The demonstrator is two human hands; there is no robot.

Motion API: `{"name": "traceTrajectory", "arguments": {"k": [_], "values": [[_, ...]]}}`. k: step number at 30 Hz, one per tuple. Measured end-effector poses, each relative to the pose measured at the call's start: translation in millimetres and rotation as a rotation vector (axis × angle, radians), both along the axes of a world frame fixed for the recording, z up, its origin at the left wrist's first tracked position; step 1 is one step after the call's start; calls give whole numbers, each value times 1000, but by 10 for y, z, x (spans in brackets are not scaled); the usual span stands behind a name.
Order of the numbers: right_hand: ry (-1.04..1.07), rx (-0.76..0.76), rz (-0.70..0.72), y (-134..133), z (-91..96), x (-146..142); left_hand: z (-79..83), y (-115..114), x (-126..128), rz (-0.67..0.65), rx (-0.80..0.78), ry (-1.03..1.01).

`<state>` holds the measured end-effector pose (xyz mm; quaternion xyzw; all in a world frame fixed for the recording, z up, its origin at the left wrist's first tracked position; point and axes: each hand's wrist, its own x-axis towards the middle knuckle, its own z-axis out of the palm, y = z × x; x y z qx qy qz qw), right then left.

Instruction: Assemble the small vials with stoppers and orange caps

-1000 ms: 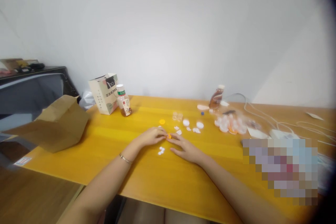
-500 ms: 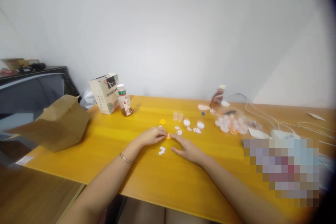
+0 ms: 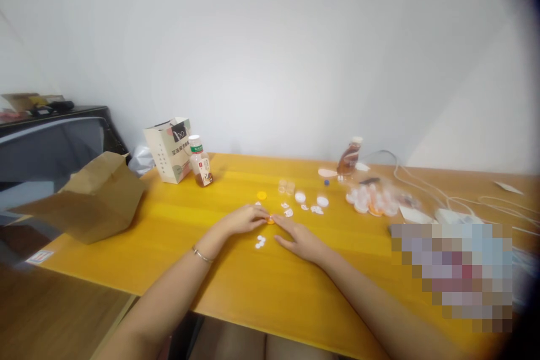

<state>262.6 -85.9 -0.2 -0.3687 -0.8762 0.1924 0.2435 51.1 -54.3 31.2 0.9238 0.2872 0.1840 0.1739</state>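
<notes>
A small round orange piece (image 3: 270,221) lies on the table between my two hands, partly covered by fingertips. My left hand (image 3: 248,218) holds its left side with fingers and thumb drawn close together. From the other side, my right hand (image 3: 298,238) touches it with stretched fingertips, its thumb spread apart toward me. Several small white discs (image 3: 260,242) lie just in front of the hands. Beyond them are a yellow disc (image 3: 261,196), white cut-out pieces (image 3: 288,213), two round white lids (image 3: 300,197) and clear small containers (image 3: 286,187).
On the left stand a brown paper bag (image 3: 105,197), a printed gift bag (image 3: 166,157) and a bottle (image 3: 201,162). A brown drink bottle (image 3: 349,157), a blue cap (image 3: 326,183), bagged clear-and-orange containers (image 3: 373,201) and white cables (image 3: 422,183) occupy the right.
The right fingertips have shifted very slightly at the orange piece. Otherwise nothing has visibly moved.
</notes>
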Motion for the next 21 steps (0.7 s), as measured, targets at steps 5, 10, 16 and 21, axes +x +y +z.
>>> {"name": "traceTrajectory", "arguments": {"k": [5,10,16,21], "values": [[-14,7,3,7,-12,8,-27,9,-3,-14,19,-3],[-28,6,-3,5,-13,7,-46,6,0,-22,53,3],[-60,30,-12,-2,-16,-1,-69,-2,20,-20,122,51],[-117,80,-45,-16,-12,-29,-84,-39,81,37,226,175]]}}
